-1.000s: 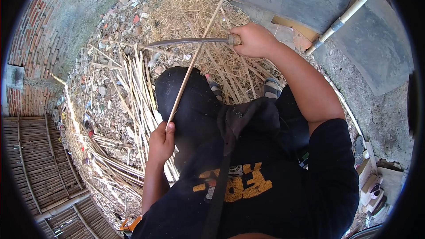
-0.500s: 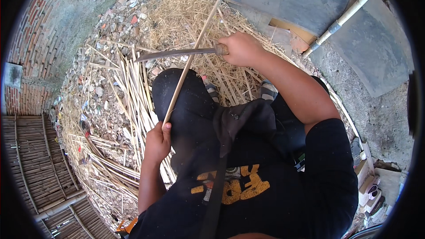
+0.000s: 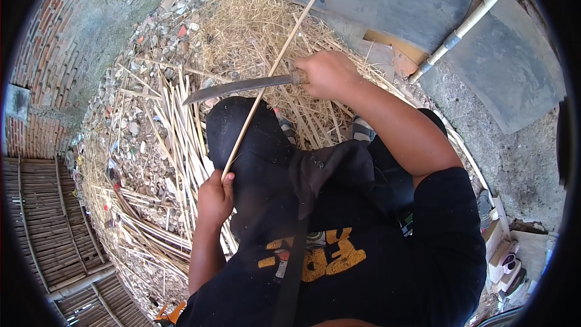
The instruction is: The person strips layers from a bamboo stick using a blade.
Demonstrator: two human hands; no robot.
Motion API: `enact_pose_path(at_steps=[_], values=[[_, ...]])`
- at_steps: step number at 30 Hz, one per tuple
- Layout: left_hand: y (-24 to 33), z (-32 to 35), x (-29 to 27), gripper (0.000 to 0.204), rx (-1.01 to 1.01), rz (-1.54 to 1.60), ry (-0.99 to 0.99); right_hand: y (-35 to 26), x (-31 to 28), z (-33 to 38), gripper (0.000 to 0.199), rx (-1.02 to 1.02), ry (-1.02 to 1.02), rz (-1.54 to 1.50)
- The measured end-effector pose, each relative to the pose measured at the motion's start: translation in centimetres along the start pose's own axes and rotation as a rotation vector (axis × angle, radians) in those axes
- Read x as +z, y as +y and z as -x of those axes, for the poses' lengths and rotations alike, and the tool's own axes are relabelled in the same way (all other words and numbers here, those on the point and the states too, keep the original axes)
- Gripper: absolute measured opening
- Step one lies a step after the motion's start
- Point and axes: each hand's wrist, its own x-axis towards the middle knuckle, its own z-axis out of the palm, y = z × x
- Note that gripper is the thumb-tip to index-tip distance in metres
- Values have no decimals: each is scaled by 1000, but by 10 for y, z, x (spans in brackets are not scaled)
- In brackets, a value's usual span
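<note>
My left hand (image 3: 214,201) is closed round the near end of a long, thin bamboo strip (image 3: 289,42). From there the strip slants up and away to the right, passing over my dark-trousered knee (image 3: 233,118). My right hand (image 3: 330,74) grips the short handle of a machete (image 3: 239,86). Its long dark blade points left and crosses the strip beyond the knee, apparently touching it. To the left of the knee lies a loose bundle of split bamboo strips (image 3: 181,124) on the ground.
Pale shavings (image 3: 242,18) are heaped beyond my feet, over stony rubble (image 3: 130,130). A brick wall (image 3: 60,54) rises at the left, above a bamboo slat panel (image 3: 51,218). Grey panels (image 3: 417,0) and a white pipe (image 3: 472,21) stand at the right, with shoes (image 3: 508,266) lower down.
The machete and my right hand have shifted slightly toward me, with the blade tip tilting lower. The far end of the strip has swung a little to the right.
</note>
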Motion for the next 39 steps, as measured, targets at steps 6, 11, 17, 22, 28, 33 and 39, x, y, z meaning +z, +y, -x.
enact_pose_path(at_steps=[6,11,17,22,28,33,39], values=[[-2,-6,1,38,64,-71,44,28,2,-10,23,91,79,-26],[0,3,-3,39,42,-118,50,-4,-11,8,21,33,-22,106],[-1,-8,4,38,130,-131,93,60,5,-10,25,116,249,-49],[-7,-2,-5,39,64,-121,25,38,-3,-8,28,118,144,-67],[-10,-8,6,40,89,-27,27,37,13,-4,22,37,76,-175],[-8,-11,-7,41,46,6,-29,31,11,-7,24,105,149,-130],[-13,-3,1,39,88,40,23,4,-3,4,26,-57,52,124]])
